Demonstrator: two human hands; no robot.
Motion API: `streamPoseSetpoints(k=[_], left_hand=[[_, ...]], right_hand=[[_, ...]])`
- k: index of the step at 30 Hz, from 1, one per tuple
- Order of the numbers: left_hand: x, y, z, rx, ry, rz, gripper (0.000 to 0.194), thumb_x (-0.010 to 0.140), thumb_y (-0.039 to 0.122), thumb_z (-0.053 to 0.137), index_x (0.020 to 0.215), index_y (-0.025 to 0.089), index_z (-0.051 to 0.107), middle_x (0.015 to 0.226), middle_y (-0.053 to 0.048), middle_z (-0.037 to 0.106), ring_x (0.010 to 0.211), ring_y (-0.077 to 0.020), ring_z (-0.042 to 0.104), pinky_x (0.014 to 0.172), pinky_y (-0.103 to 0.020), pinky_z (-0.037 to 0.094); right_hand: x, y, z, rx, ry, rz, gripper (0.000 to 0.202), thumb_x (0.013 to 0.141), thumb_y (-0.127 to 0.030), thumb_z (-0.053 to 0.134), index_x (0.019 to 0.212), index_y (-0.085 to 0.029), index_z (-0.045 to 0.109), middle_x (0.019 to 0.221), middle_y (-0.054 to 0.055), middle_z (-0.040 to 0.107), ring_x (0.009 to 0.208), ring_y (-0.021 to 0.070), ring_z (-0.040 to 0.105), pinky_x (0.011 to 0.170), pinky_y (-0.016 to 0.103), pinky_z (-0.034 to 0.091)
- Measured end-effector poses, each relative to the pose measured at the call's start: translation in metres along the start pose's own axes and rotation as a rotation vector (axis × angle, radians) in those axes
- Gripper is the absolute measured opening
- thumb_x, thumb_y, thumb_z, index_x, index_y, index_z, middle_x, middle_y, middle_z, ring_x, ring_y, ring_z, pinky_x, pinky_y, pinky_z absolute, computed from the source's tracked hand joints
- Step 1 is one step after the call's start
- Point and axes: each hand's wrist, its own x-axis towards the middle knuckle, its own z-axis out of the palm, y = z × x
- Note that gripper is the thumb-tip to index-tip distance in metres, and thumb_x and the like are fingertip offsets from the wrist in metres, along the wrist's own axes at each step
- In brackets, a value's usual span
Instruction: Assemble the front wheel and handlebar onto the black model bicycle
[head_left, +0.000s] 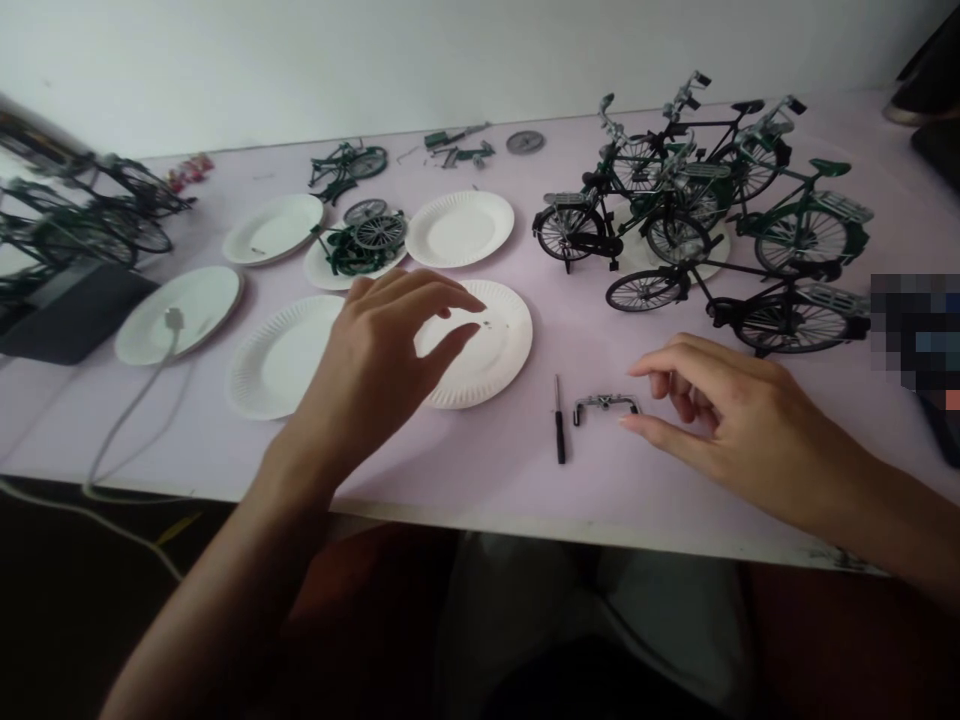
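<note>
My left hand [397, 350] hovers over a white paper plate [506, 350] that has a few tiny dark bits on it; thumb and fingers are apart with nothing between them. My right hand [712, 400] is open too, its thumb tip beside the right end of a small silver model-bicycle handlebar [606, 402] with black grips. Whether the thumb touches it, I cannot tell. Left of the handlebar lies a small screwdriver [559, 430] with a black handle, its shaft pointing away from me.
Model bicycles [802, 220] crowd the back right, and more bikes [82, 215] stand at the far left near a dark box [75, 310]. Several paper plates [459, 228] and bike parts [360, 240] spread across the middle. A white cable [120, 430] hangs over the front edge.
</note>
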Motion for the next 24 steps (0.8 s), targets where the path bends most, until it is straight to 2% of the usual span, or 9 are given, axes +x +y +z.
streamPoseSetpoints(k=[4,7,10,14,17,20,22,24], left_hand=[[0.004,-0.021,0.012,0.113,-0.033,0.027,0.009,0.097,0.018,0.06,0.102,0.023,0.065,0.109,-0.005,0.074,0.094,-0.0239,0.068,0.086,-0.043,0.044],[0.006,-0.02,0.019,0.17,-0.081,0.078,0.013,0.097,0.018,0.057,0.104,0.024,0.066,0.109,-0.006,0.076,0.096,-0.0273,0.067,0.087,-0.046,0.043],[0.009,-0.018,0.023,0.254,-0.079,0.123,0.015,0.098,0.017,0.054,0.103,0.023,0.067,0.104,-0.007,0.076,0.095,-0.0279,0.067,0.087,-0.047,0.042],[0.011,-0.019,0.028,0.344,-0.062,0.186,0.027,0.1,0.013,0.043,0.096,0.022,0.068,0.089,-0.006,0.074,0.091,-0.0255,0.064,0.086,-0.045,0.043],[0.013,-0.021,0.028,0.358,-0.07,0.217,0.033,0.1,0.01,0.039,0.093,0.022,0.069,0.086,-0.006,0.072,0.088,-0.0243,0.062,0.083,-0.044,0.044],[0.019,-0.016,0.02,0.291,-0.098,0.239,0.024,0.097,0.011,0.047,0.095,0.019,0.069,0.091,-0.008,0.074,0.086,-0.0244,0.064,0.081,-0.042,0.045],[0.026,-0.009,0.012,0.136,-0.07,0.255,0.015,0.094,0.014,0.056,0.097,0.018,0.07,0.091,-0.006,0.074,0.081,-0.0216,0.065,0.079,-0.04,0.047],[0.033,0.002,0.005,-0.075,0.001,0.272,0.01,0.09,0.014,0.066,0.096,0.02,0.071,0.087,-0.002,0.074,0.074,-0.0162,0.065,0.075,-0.034,0.049]], right_hand=[[0.002,-0.004,-0.003,0.004,0.057,-0.054,0.008,0.095,-0.023,0.062,0.101,-0.021,0.058,0.082,0.001,0.058,0.064,0.0135,0.053,0.062,0.03,0.046],[0.004,-0.007,-0.004,0.009,0.081,-0.087,0.006,0.095,-0.018,0.06,0.099,-0.021,0.058,0.083,0.001,0.059,0.064,0.0132,0.054,0.063,0.031,0.046],[0.005,-0.008,-0.004,0.018,0.079,-0.096,0.005,0.095,-0.017,0.057,0.097,-0.021,0.059,0.084,0.002,0.061,0.063,0.0134,0.055,0.063,0.031,0.046],[0.008,-0.005,0.0,0.035,0.061,-0.092,0.007,0.095,-0.017,0.056,0.095,-0.022,0.06,0.088,0.003,0.063,0.064,0.0146,0.056,0.064,0.032,0.048],[0.009,-0.002,0.001,0.039,0.056,-0.102,0.007,0.095,-0.017,0.056,0.094,-0.022,0.061,0.087,0.003,0.062,0.065,0.0149,0.055,0.065,0.033,0.048],[0.012,-0.003,0.001,0.016,0.078,-0.141,0.01,0.096,-0.014,0.054,0.101,-0.021,0.061,0.091,0.004,0.063,0.069,0.0151,0.057,0.068,0.033,0.05],[0.018,-0.006,0.0,0.025,0.116,-0.173,0.014,0.095,-0.012,0.055,0.103,-0.02,0.061,0.093,0.005,0.064,0.074,0.0159,0.059,0.07,0.033,0.051],[0.026,-0.011,0.0,0.116,0.178,-0.192,0.012,0.092,-0.011,0.058,0.098,-0.021,0.064,0.091,0.004,0.066,0.075,0.0165,0.061,0.07,0.033,0.052]])
